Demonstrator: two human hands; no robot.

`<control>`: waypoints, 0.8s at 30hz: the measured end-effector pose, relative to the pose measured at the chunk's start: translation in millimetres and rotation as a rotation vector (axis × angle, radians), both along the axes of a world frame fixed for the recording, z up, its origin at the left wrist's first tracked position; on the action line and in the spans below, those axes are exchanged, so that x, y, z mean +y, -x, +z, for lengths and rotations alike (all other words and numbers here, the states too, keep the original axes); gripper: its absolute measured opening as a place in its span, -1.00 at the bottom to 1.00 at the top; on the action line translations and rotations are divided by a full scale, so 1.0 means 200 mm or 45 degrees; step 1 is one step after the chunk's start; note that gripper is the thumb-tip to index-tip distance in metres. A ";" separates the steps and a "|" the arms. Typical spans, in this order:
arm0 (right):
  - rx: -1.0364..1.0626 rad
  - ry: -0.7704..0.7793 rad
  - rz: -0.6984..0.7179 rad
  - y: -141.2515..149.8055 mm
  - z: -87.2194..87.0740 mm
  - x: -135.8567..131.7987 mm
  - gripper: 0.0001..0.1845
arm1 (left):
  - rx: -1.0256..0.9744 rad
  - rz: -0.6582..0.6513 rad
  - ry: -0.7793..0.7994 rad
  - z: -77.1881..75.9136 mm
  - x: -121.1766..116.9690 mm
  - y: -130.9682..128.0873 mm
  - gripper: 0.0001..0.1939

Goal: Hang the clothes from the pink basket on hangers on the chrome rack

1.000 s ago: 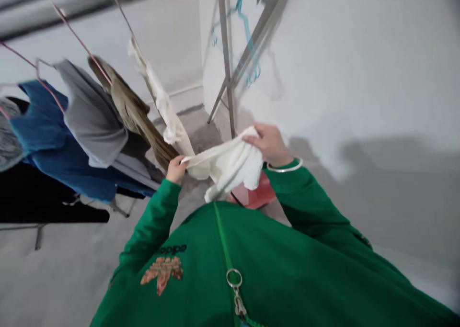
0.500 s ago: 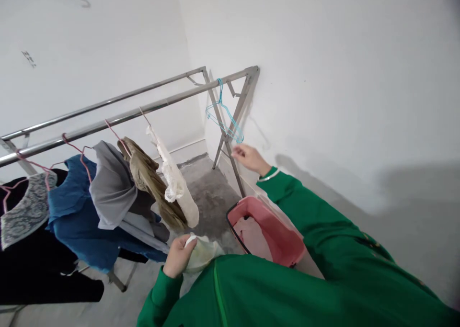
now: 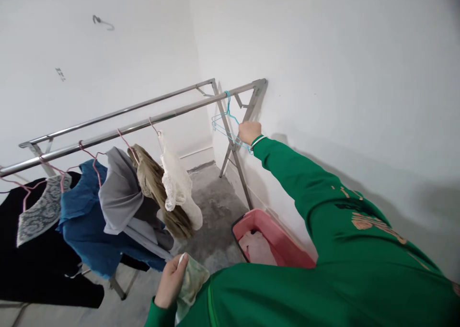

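My right hand (image 3: 249,131) reaches out to the far end of the metal drying rack (image 3: 143,121) and is closed on the lower edge of a blue wire hanger (image 3: 224,123) that hangs from the front rail. Low down by my chest, my left hand (image 3: 171,284) is closed on a bunched pale cloth (image 3: 191,281). Both sleeves are green.
Several garments hang on pink hangers along the rack: a white lace piece (image 3: 177,186), a tan one (image 3: 158,190), a grey one (image 3: 120,195), a blue one (image 3: 81,221) and a black one (image 3: 32,264). A pink basket (image 3: 278,243) with laundry stands on the concrete floor by the white wall.
My right hand let go of the pale cloth, rose to the rack's end and closed on the blue hanger. My left hand kept the cloth and dropped toward my chest.
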State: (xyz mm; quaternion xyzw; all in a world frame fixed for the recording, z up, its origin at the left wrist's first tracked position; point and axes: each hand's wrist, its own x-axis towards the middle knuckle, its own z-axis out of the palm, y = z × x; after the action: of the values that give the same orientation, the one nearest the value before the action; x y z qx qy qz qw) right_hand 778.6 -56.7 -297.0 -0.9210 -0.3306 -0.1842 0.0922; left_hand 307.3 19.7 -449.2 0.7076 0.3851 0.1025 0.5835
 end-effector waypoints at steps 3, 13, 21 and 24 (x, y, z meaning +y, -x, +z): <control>-0.016 -0.027 -0.009 0.00 0.01 -0.01 -0.65 | 0.013 0.014 0.012 0.00 0.00 -0.01 -0.27; 0.032 -0.520 0.153 0.15 -0.15 -0.26 -0.76 | -0.068 0.006 -0.053 0.03 -0.06 -0.11 -0.38; 0.824 -1.351 0.407 0.81 -0.78 -0.64 -0.69 | -0.133 -0.066 -0.100 0.04 -0.06 -0.24 -0.47; 1.071 -1.259 0.397 0.95 -0.77 -0.76 -0.70 | -0.154 -0.148 -0.181 0.08 -0.03 -0.31 -0.52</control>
State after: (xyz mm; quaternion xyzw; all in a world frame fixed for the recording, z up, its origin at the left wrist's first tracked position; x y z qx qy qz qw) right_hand 587.7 -208.8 -451.1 -0.7050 -0.2724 0.0762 0.6503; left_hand 369.6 13.4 -434.0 0.7609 0.2992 0.1382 0.5589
